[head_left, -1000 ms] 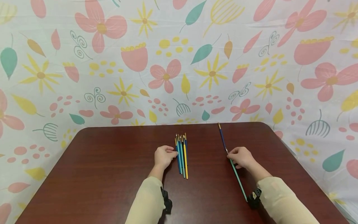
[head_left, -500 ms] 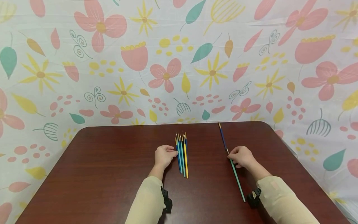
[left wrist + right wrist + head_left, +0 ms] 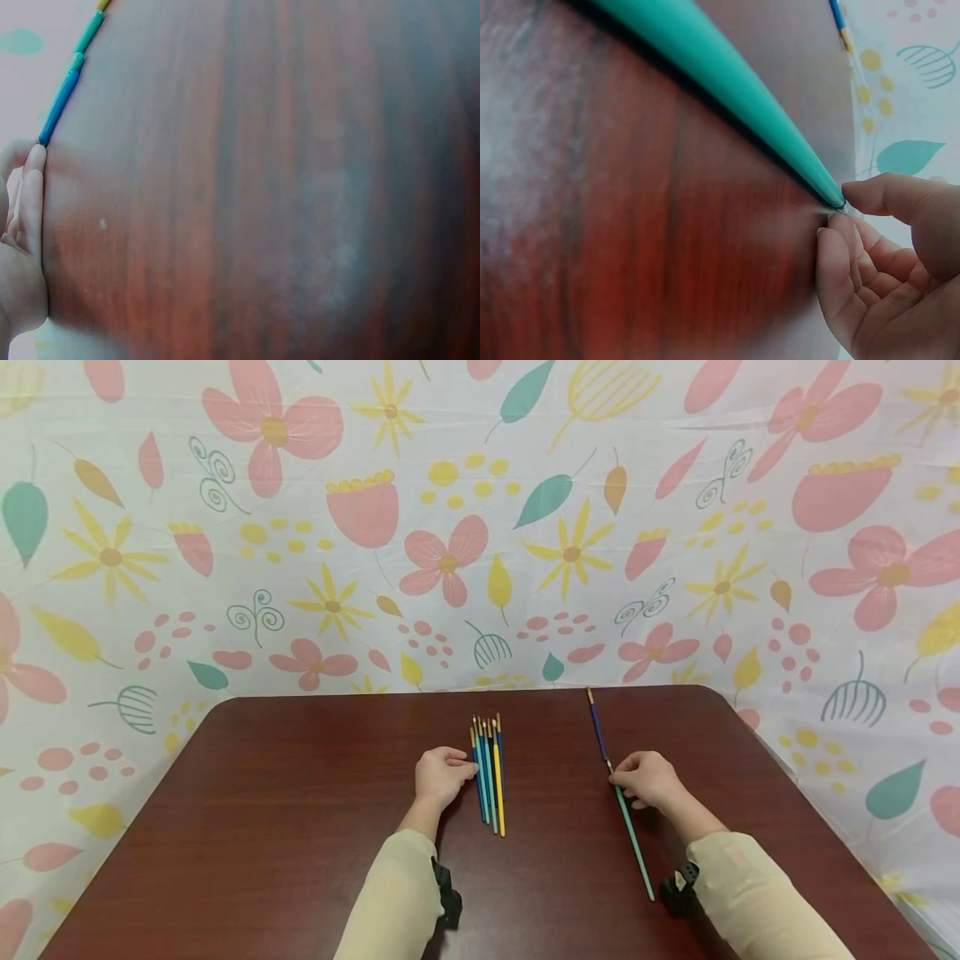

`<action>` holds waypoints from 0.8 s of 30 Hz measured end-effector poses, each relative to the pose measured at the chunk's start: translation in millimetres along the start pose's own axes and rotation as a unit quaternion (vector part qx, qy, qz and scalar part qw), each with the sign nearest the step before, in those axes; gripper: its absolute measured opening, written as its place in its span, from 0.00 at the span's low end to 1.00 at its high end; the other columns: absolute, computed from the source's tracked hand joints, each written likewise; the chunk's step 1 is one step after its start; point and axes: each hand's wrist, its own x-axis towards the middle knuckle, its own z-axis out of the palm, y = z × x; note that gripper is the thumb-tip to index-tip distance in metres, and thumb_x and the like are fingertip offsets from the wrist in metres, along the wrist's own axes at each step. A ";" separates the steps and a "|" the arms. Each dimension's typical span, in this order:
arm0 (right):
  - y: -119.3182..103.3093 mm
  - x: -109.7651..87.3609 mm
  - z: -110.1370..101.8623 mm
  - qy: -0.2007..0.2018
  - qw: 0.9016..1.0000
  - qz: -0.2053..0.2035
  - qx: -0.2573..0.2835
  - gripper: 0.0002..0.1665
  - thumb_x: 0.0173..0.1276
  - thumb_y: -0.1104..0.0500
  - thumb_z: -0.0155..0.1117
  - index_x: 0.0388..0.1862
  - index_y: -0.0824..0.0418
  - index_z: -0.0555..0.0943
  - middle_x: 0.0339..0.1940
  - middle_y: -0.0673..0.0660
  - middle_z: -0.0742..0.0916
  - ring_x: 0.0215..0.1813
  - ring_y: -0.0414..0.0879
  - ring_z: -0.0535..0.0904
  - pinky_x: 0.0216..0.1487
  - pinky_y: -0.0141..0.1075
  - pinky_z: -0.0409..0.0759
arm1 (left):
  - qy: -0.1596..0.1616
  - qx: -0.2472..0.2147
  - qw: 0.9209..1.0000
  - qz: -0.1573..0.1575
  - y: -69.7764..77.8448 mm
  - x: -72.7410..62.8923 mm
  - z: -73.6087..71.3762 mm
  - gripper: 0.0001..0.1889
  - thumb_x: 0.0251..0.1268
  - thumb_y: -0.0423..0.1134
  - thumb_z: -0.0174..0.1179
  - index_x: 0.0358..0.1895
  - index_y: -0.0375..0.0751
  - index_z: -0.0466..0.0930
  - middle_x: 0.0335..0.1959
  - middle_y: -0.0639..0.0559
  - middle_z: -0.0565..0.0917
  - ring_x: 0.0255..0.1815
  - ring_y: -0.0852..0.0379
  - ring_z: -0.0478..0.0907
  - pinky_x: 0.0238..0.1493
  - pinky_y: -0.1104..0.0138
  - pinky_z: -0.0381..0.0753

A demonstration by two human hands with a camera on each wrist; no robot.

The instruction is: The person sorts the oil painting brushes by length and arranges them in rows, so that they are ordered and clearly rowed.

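My right hand (image 3: 651, 779) pinches a green paintbrush (image 3: 636, 843) near its ferrule between thumb and fingertips; the right wrist view shows the thick green handle (image 3: 727, 90) running up from that pinch. Touching or nearly touching its upper end is a blue paintbrush (image 3: 597, 727), laid almost in line with it. On the left, my left hand (image 3: 442, 777) rests beside a bunch of paintbrushes (image 3: 487, 781), fingers fairly straight, tips touching the leftmost blue one. In the left wrist view, blue and green handles (image 3: 60, 109) lie just past my fingertips.
Everything lies on a dark reddish-brown table (image 3: 285, 827) with rounded far corners. A flowered cloth (image 3: 450, 485) hangs right behind the far edge. The bunch includes a yellow-handled brush (image 3: 498, 793). Black wrist cameras (image 3: 681, 889) sit on both sleeves.
The near end of the green paintbrush has swung slightly left, so it lines up more closely with the blue one. Both hands stay in nearly the same spots.
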 end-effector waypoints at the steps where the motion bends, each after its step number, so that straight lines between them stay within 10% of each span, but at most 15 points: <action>1: -0.2 -0.2 -0.2 0.000 1.000 0.000 0.002 0.12 0.63 0.61 0.63 0.39 0.69 0.79 0.28 0.60 0.83 0.27 0.45 0.79 0.26 0.38 0.82 | 0.000 0.000 1.000 0.000 -0.3 0.3 0.3 0.13 0.53 0.39 0.69 0.40 0.37 0.83 0.33 0.45 0.87 0.31 0.56 0.85 0.32 0.65 0.82; 24: -11.1 5.0 -6.4 0.030 0.999 -0.027 0.024 0.20 0.67 0.53 0.58 0.47 0.70 0.78 0.37 0.64 0.86 0.30 0.43 0.82 0.30 0.38 0.83 | 0.001 0.004 1.000 -0.003 -2.0 2.4 1.3 0.13 0.53 0.40 0.69 0.40 0.38 0.83 0.33 0.47 0.87 0.31 0.57 0.84 0.31 0.65 0.82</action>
